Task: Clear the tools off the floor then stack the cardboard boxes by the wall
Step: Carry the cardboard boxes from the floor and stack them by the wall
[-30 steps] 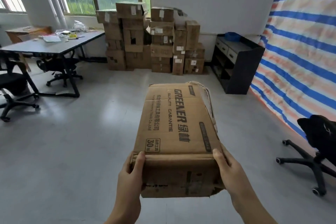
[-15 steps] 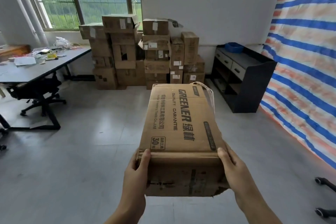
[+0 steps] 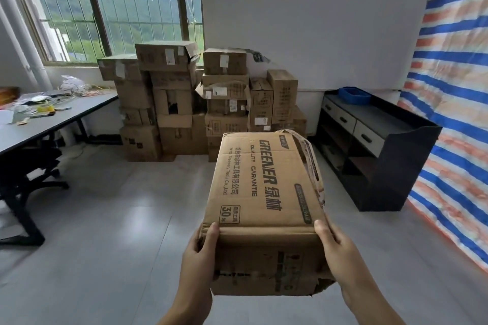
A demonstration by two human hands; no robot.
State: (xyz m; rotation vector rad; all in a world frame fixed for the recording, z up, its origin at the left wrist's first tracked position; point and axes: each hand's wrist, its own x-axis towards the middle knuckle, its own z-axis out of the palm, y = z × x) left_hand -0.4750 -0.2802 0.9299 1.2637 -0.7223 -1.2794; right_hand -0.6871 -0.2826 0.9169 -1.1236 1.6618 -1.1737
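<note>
I carry a long brown cardboard box (image 3: 264, 192) printed "GREENER" out in front of me, above the floor. My left hand (image 3: 199, 261) grips its near left corner, thumb on top. My right hand (image 3: 336, 253) grips the near right corner the same way. A torn tape strip hangs along the box's right edge. Straight ahead, a pile of cardboard boxes (image 3: 200, 103) is stacked against the white wall under the window, several high. No tools show on the floor.
A grey desk (image 3: 52, 124) with clutter stands at the left, an office chair base (image 3: 34, 179) beneath it. A black shelf unit (image 3: 380, 145) with a blue tray lines the right wall. A striped tarp (image 3: 454, 113) hangs at far right. Bare grey floor lies between.
I have walked forward with the box; the stack by the wall is closer and larger. The desk has slid left and the black chair at right has left the view.
</note>
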